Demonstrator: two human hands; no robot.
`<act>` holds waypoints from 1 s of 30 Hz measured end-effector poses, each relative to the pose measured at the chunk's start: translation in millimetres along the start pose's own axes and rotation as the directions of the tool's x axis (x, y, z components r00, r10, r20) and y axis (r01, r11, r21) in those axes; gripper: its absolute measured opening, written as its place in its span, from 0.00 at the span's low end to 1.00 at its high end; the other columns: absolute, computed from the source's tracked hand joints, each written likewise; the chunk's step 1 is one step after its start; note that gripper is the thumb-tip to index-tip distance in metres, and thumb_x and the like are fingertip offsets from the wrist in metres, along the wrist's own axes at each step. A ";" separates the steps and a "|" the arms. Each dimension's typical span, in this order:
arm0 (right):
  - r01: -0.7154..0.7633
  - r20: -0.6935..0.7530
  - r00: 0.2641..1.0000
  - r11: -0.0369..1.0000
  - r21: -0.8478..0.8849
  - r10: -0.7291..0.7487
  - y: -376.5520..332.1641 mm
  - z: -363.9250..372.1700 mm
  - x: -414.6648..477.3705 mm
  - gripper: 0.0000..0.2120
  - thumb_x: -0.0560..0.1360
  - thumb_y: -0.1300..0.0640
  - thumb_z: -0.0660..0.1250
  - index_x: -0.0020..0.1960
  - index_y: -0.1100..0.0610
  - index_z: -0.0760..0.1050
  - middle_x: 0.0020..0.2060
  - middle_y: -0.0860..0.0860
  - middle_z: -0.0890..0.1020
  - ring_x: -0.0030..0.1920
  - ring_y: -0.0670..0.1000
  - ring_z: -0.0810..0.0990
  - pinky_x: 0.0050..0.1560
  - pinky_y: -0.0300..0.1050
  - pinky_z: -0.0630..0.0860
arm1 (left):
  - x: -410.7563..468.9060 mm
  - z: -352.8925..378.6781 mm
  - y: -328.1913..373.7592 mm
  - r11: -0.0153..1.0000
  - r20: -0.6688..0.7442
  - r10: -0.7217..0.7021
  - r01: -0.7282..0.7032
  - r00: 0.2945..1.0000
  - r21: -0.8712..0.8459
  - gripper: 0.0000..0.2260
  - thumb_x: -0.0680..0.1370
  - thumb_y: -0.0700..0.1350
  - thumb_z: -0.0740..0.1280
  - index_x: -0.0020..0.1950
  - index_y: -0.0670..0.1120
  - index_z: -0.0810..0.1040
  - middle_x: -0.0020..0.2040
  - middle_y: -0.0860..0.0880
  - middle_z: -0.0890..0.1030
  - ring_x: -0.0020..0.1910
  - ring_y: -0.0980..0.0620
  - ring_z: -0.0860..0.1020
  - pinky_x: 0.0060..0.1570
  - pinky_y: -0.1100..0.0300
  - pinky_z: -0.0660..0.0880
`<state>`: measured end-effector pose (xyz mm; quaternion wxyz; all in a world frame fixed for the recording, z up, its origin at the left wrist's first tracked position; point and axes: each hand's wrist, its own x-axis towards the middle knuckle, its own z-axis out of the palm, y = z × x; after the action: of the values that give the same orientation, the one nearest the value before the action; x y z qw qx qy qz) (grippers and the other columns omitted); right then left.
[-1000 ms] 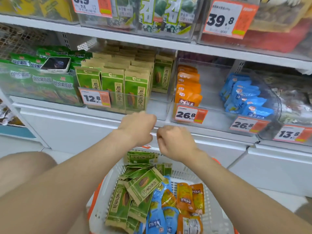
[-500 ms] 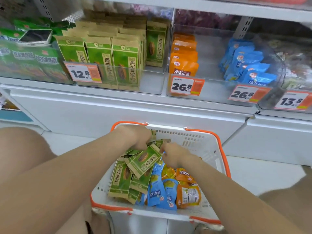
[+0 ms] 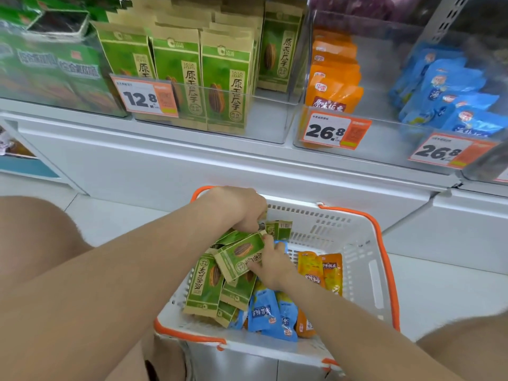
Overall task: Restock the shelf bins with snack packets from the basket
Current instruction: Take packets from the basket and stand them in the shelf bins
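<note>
A white basket [image 3: 365, 259] with orange handles stands below the shelf, filled with green, blue and orange snack packets. My left hand [image 3: 242, 207] reaches into its far left corner, fingers curled down among green seed packets [image 3: 203, 287]. My right hand [image 3: 270, 266] pinches the edge of the top green packet [image 3: 236, 257], tilted over the pile. Blue packets [image 3: 264, 312] and orange packets [image 3: 320, 268] lie beside it. Above, a clear bin [image 3: 269, 119] holds upright green packets.
On the shelf, an orange-packet bin [image 3: 332, 75] and a blue-packet bin [image 3: 445, 86] stand to the right, each with a price tag in front. A phone [image 3: 57, 23] lies on green boxes at the far left. My knees flank the basket.
Both hands dropped from the shelf edge into the basket. The view tilted down and moved closer. My right hand took hold of the top green packet.
</note>
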<state>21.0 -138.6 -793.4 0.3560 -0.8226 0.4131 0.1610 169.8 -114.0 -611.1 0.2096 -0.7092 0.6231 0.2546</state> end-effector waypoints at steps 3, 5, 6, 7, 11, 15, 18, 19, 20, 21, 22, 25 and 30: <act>-0.030 -0.091 0.995 0.998 0.054 0.035 -2.9 2.6 -4.7 0.52 0.71 0.43 0.80 0.79 0.56 0.48 0.68 0.61 0.63 0.65 0.65 0.74 0.64 0.59 0.75 | 2.7 -0.1 -5.3 1.000 -0.004 0.005 -0.005 1.000 -0.003 0.13 0.85 0.51 0.62 0.64 0.46 0.78 0.57 0.46 0.80 0.45 0.46 0.78 0.38 0.55 0.70; -0.026 -0.116 0.993 0.997 0.069 0.034 -3.9 -2.4 -3.8 0.51 0.65 0.42 0.84 0.75 0.57 0.57 0.65 0.58 0.68 0.64 0.61 0.73 0.64 0.57 0.76 | 6.1 1.3 -9.5 1.000 -0.010 0.000 0.000 1.000 0.010 0.10 0.85 0.49 0.62 0.62 0.47 0.77 0.57 0.46 0.80 0.47 0.45 0.78 0.36 0.55 0.69; -0.004 -0.103 0.995 0.998 0.064 0.010 -4.4 -6.9 -2.9 0.43 0.65 0.41 0.84 0.69 0.56 0.65 0.60 0.56 0.72 0.60 0.58 0.75 0.60 0.54 0.78 | 7.5 2.4 -11.4 1.000 -0.010 -0.005 0.005 1.000 0.014 0.09 0.84 0.49 0.63 0.60 0.47 0.77 0.56 0.46 0.80 0.46 0.45 0.78 0.35 0.56 0.68; 0.040 -0.097 0.995 0.997 0.064 -0.033 -5.2 -12.6 -2.4 0.31 0.67 0.42 0.82 0.60 0.54 0.71 0.54 0.52 0.76 0.54 0.54 0.77 0.53 0.49 0.79 | 8.2 3.4 -13.0 1.000 -0.012 -0.010 0.011 1.000 0.015 0.09 0.84 0.49 0.63 0.59 0.46 0.78 0.55 0.46 0.81 0.44 0.46 0.77 0.34 0.56 0.68; 0.151 -0.117 0.985 0.965 0.216 -0.128 -14.5 -40.2 -6.3 0.18 0.82 0.48 0.69 0.37 0.51 0.69 0.32 0.48 0.74 0.34 0.49 0.73 0.31 0.41 0.65 | 7.7 7.2 -17.8 0.999 -0.010 -0.038 0.037 0.999 -0.009 0.14 0.83 0.52 0.64 0.64 0.47 0.79 0.57 0.46 0.82 0.49 0.45 0.80 0.38 0.54 0.72; 0.296 -0.268 0.934 0.934 0.203 -0.237 -32.5 -69.4 -17.5 0.21 0.82 0.52 0.69 0.33 0.53 0.68 0.27 0.49 0.68 0.28 0.49 0.65 0.30 0.46 0.60 | 1.0 7.8 -24.1 0.994 -0.027 -0.064 0.061 0.998 -0.089 0.22 0.81 0.58 0.65 0.70 0.47 0.74 0.61 0.45 0.81 0.57 0.42 0.81 0.55 0.47 0.80; 0.392 -0.437 0.844 0.913 0.110 -0.310 -47.6 -97.2 -27.5 0.21 0.82 0.52 0.68 0.32 0.52 0.65 0.26 0.47 0.68 0.28 0.49 0.66 0.33 0.49 0.58 | -8.4 0.4 -24.2 0.957 -0.093 -0.105 0.075 0.990 -0.279 0.23 0.81 0.63 0.63 0.63 0.45 0.74 0.61 0.44 0.81 0.58 0.42 0.80 0.59 0.48 0.78; 0.420 -0.493 0.808 0.903 0.097 -0.323 -50.5 -107.3 -31.0 0.20 0.82 0.52 0.68 0.34 0.51 0.66 0.27 0.46 0.69 0.29 0.50 0.67 0.34 0.49 0.57 | -10.7 -3.2 -23.8 0.933 -0.143 -0.111 0.054 0.984 -0.356 0.19 0.83 0.62 0.61 0.57 0.46 0.75 0.58 0.44 0.81 0.56 0.43 0.80 0.56 0.51 0.76; 0.441 -0.535 0.779 0.892 0.099 -0.326 -52.6 -117.2 -35.1 0.18 0.83 0.52 0.67 0.35 0.51 0.68 0.28 0.46 0.71 0.30 0.50 0.69 0.34 0.49 0.58 | -13.0 -7.0 -23.5 0.896 -0.198 -0.114 0.015 0.973 -0.443 0.18 0.85 0.60 0.58 0.53 0.47 0.75 0.55 0.45 0.82 0.53 0.44 0.79 0.52 0.52 0.75; 0.467 -0.568 0.751 0.879 0.099 -0.335 -54.7 -127.5 -40.7 0.16 0.83 0.53 0.67 0.37 0.52 0.70 0.29 0.46 0.73 0.31 0.50 0.71 0.35 0.48 0.59 | -17.9 -11.8 -22.6 0.848 -0.256 -0.118 -0.037 0.959 -0.529 0.18 0.86 0.59 0.57 0.50 0.47 0.76 0.51 0.46 0.82 0.50 0.45 0.78 0.49 0.53 0.72; 0.490 -0.601 0.723 0.866 0.098 -0.341 -56.7 -136.9 -45.2 0.14 0.82 0.54 0.67 0.39 0.53 0.71 0.29 0.46 0.74 0.32 0.51 0.73 0.34 0.49 0.61 | -22.3 -16.1 -22.3 0.792 -0.322 -0.132 -0.096 0.937 -0.603 0.18 0.87 0.57 0.57 0.47 0.48 0.76 0.47 0.47 0.82 0.47 0.46 0.78 0.46 0.54 0.71; 0.581 -0.640 0.688 0.788 0.204 -0.341 -68.7 -163.5 -63.7 0.12 0.82 0.50 0.67 0.42 0.54 0.78 0.31 0.51 0.82 0.32 0.53 0.82 0.33 0.53 0.78 | -34.3 -25.1 -20.3 0.538 -0.444 -0.244 -0.261 0.862 -0.802 0.17 0.86 0.57 0.62 0.44 0.48 0.79 0.40 0.50 0.81 0.40 0.50 0.78 0.42 0.55 0.72; 0.636 -0.653 0.714 0.624 0.453 -0.254 -83.3 -194.7 -93.0 0.11 0.80 0.51 0.72 0.50 0.59 0.83 0.39 0.58 0.87 0.40 0.56 0.88 0.39 0.56 0.86 | -48.7 -43.0 -13.9 0.181 -0.537 -0.400 -0.510 0.742 -0.841 0.10 0.84 0.52 0.69 0.47 0.47 0.79 0.43 0.47 0.82 0.42 0.50 0.80 0.46 0.55 0.76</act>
<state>25.0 -192.2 -568.5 0.5190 -0.7336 0.2952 -0.3245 183.3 -100.7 -547.4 -0.5427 -0.6822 0.3650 0.3269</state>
